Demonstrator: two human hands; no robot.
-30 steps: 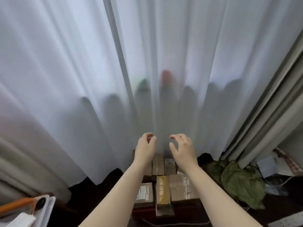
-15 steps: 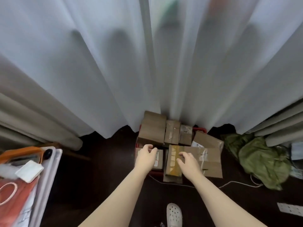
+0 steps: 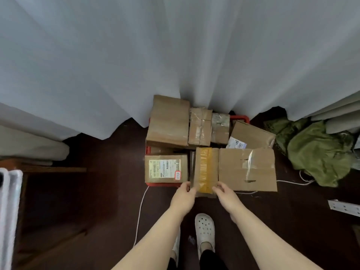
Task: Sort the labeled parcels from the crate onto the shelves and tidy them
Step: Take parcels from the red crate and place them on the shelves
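A red crate [image 3: 240, 119] on the dark floor is packed with several brown cardboard parcels. A narrow parcel with yellow tape [image 3: 205, 168] stands at the crate's near edge. My left hand [image 3: 184, 195] grips its near left corner and my right hand [image 3: 226, 193] grips its near right corner, fingers curled over the edge. Left of it lies a parcel with a white shipping label and a small red-edged tag [image 3: 165, 168]. To the right lies a wide flat parcel with clear tape [image 3: 247, 169]. No shelves are in view.
White curtains [image 3: 175, 55] hang just behind the crate. A green cloth heap [image 3: 319, 152] lies at the right. A white cable [image 3: 139, 215] runs across the floor, a white power strip [image 3: 344, 207] sits at far right. My white shoe [image 3: 204, 228] stands below the crate.
The view tipped down from the curtain to the crate. Both hands dropped from in front of the curtain to the yellow-taped parcel and took hold of its near corners.
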